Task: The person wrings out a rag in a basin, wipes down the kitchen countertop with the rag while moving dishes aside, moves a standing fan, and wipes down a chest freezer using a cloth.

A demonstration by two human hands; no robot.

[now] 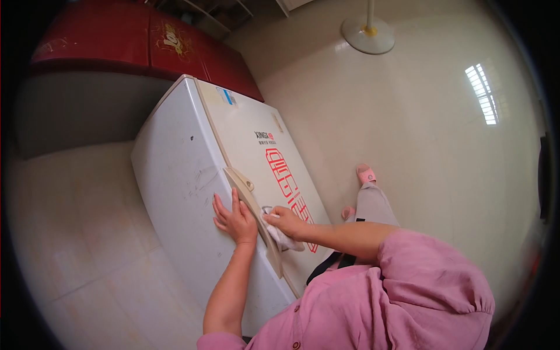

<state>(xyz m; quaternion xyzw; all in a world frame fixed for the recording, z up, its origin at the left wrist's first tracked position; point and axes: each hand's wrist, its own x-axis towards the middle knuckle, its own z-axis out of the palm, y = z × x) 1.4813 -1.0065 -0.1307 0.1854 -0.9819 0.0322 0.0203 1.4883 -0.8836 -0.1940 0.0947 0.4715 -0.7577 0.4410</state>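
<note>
In front of me stands a white chest freezer (175, 157) with red lettering and a brand name on its lid (256, 114). A beige handle (265, 236) runs along the lid's edge. My left hand (238, 223) rests with fingers spread on the freezer's side, right beside the handle. My right hand (286, 224) is closed on a crumpled white cloth (284, 240), pressed to the lid next to the handle. Part of the cloth is hidden under the fingers.
Dark red cabinets (116, 35) stand behind the freezer at the upper left. A round stand base (368, 36) with a pole is on the pale floor (431, 151). My foot in a pink slipper (366, 173) is to the freezer's right.
</note>
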